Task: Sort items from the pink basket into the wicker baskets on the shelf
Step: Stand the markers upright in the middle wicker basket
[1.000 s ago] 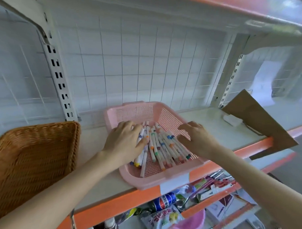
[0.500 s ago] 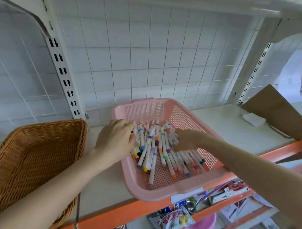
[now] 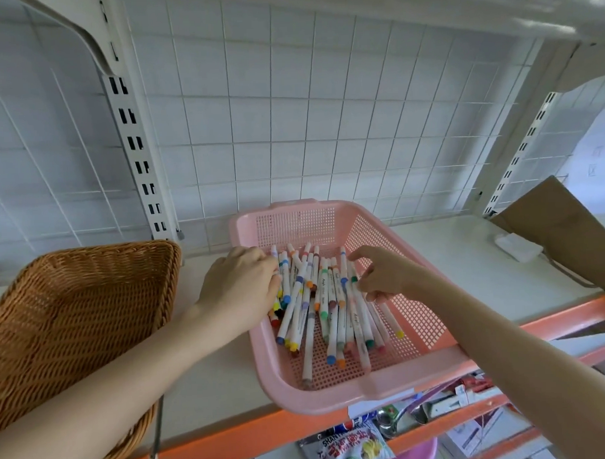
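Gathering the markers (image 3: 326,299) heaped in the pink basket (image 3: 337,394) on the shelf, your left hand (image 3: 239,288) and right hand (image 3: 385,276) curl loosely at the pile's flanks, clamping nothing; light, stiff and smooth, they likely roll, so bunch them mid-barrel for the wicker basket (image 3: 71,313).

Markers (image 3: 326,299) in basket (image 3: 432,360), shelf (image 3: 466,258)

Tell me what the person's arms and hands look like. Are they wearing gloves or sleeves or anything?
No gloves and no sleeves. Both forearms are bare as far as the picture shows, and so are the left hand and the right hand. I can't see a watch, bracelet or ring on either one. The fingernails look short and plain, though they are too small to be sure.
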`<action>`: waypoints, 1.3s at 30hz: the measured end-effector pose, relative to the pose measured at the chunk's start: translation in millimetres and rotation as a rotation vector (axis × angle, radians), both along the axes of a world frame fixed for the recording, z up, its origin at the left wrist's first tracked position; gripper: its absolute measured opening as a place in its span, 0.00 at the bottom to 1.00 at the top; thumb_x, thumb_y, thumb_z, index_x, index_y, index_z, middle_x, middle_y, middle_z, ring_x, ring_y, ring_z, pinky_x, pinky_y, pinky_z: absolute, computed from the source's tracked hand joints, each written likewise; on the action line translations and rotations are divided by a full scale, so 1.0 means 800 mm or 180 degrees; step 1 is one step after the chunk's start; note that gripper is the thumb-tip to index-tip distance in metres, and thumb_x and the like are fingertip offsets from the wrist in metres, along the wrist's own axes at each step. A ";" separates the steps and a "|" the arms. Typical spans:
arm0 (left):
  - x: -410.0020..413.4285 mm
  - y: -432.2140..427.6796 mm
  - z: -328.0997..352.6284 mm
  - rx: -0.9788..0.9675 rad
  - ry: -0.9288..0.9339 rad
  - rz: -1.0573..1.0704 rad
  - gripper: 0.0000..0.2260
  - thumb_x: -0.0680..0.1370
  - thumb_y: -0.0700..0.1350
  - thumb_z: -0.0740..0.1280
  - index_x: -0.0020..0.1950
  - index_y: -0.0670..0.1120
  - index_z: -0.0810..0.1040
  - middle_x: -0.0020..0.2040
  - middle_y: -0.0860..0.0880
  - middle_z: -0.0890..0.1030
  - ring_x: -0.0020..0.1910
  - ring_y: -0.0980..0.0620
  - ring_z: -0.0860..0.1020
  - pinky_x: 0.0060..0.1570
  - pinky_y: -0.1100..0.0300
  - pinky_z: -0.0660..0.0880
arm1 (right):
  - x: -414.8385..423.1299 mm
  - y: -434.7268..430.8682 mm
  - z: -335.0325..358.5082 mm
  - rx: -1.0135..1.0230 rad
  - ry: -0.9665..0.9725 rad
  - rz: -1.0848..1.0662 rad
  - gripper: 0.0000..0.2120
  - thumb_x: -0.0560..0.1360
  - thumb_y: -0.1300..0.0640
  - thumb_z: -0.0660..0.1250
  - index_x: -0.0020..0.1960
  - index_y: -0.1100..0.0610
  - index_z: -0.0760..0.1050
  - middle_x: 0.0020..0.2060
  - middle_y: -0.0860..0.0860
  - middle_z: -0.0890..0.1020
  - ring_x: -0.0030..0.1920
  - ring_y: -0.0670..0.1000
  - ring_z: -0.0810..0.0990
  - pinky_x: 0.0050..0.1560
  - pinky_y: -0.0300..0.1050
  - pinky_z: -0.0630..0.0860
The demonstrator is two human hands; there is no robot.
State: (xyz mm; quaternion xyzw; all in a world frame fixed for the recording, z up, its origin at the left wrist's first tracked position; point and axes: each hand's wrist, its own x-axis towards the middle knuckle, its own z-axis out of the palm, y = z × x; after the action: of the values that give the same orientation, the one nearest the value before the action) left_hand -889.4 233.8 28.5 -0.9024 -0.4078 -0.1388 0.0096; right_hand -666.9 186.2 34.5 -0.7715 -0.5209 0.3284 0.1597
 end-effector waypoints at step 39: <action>0.197 0.058 -0.008 -0.2380 0.0196 0.0570 0.06 0.75 0.37 0.64 0.39 0.42 0.70 0.34 0.46 0.72 0.29 0.52 0.71 0.27 0.62 0.69 | 0.015 0.009 -0.001 -0.0425 0.0009 -0.0411 0.10 0.70 0.73 0.60 0.51 0.67 0.69 0.29 0.56 0.73 0.27 0.50 0.71 0.32 0.41 0.72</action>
State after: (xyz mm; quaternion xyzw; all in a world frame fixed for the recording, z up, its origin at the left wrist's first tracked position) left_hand -731.5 280.4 22.5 -0.8082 -0.5071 0.0480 -0.2958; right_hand -655.0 193.2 33.8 -0.8120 -0.4468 0.3525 0.1295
